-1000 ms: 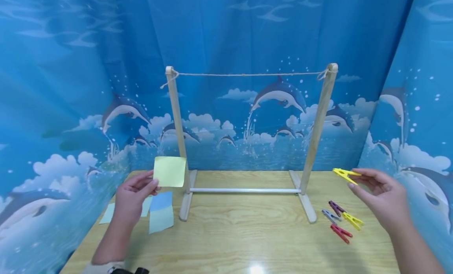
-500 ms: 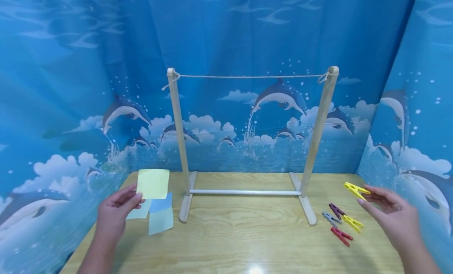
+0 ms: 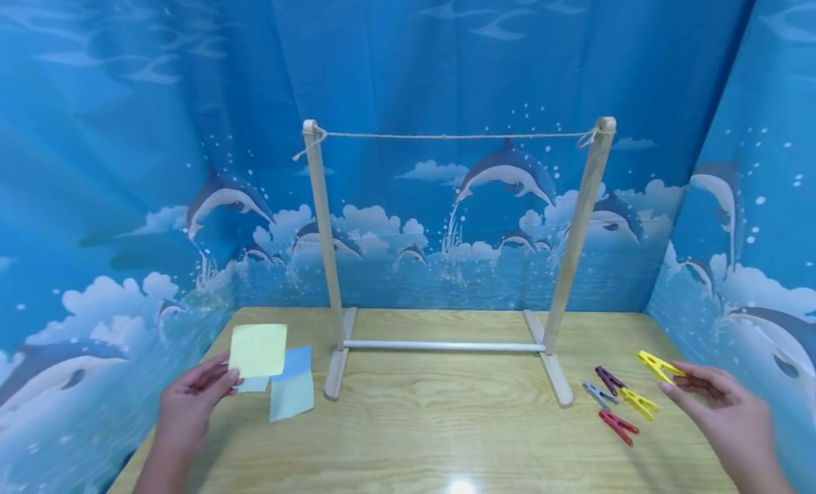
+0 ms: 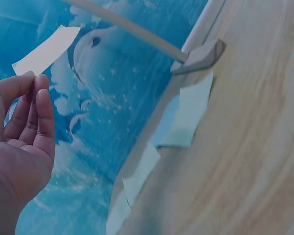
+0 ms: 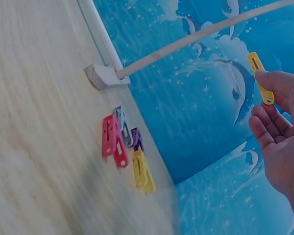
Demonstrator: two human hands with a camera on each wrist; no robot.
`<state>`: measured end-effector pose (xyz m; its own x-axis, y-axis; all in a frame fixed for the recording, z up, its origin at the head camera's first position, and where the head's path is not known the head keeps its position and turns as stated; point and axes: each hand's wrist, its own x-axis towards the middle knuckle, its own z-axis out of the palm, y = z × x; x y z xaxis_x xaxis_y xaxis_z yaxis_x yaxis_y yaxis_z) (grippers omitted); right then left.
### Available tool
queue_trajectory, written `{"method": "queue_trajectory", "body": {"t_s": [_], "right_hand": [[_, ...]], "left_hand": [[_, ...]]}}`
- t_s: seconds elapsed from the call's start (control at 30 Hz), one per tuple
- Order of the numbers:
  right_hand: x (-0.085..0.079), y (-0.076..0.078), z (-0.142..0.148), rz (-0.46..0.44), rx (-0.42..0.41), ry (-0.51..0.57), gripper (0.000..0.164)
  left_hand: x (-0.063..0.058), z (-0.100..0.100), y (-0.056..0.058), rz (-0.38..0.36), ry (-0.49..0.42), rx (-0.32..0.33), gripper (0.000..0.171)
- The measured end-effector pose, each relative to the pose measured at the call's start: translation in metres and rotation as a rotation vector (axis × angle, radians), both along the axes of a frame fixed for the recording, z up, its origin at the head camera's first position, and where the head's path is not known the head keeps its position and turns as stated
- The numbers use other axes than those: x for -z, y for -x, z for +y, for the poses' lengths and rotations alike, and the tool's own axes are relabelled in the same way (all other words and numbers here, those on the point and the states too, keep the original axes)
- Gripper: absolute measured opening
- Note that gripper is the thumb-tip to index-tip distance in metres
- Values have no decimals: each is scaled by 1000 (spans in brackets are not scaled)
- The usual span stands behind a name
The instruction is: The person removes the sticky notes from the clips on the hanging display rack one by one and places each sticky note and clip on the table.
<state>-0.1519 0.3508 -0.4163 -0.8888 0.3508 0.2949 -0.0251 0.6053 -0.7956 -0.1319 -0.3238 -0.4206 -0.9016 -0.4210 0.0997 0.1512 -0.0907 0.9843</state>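
Note:
My left hand pinches a yellow sticky note by its lower left corner, between thumb and fingers. The note is held up over other notes on the table: a blue one, a pale green one overlapping it, and more partly hidden behind the hand. At the right, my right hand pinches a yellow clothespin between thumb and fingertips, above the table. Loose clothespins lie to its left: a purple one, a grey one, a second yellow one and a red one.
A wooden frame stands in the middle of the table, with two posts and a white bar low between them. A string is tied across the tops. Blue dolphin-print curtains enclose the back and sides.
My left hand has moved left and down with the yellow note. The right hand has shifted right and down, still pinching the yellow clothespin. The loose notes and clothespins lie as before.

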Motion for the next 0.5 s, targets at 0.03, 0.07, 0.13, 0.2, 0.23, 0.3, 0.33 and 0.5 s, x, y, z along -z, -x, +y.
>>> {"method": "queue_trajectory", "body": {"t_s": [0.03,0.07,0.13,0.2,0.23,0.3,0.33,0.5], "right_hand": [[2,0,2,-15,12,6,47],[4,0,4,-37,24,10,47],[7,-1,8,-85,42,18,48],[10,0,12,-127,60,30,50],[12,0,13,-146,67,37,51],[15,0,16,-175,75,55,52],[17,0,18,-183,78,63,52],[28,0,23,-220,100,132,53]], "left_hand": [[2,-2,-1,-23,3,-9,30],[5,-5,-1,-39,4,-15,30],[11,-10,-3,-53,0,-15,31],[15,-15,-5,-72,-7,-13,31],[17,-17,-6,-83,-6,-12,32],[21,-20,-7,-94,0,-18,31],[23,-22,-8,-105,5,-22,31],[37,-27,-13,-102,64,-22,29]]}}
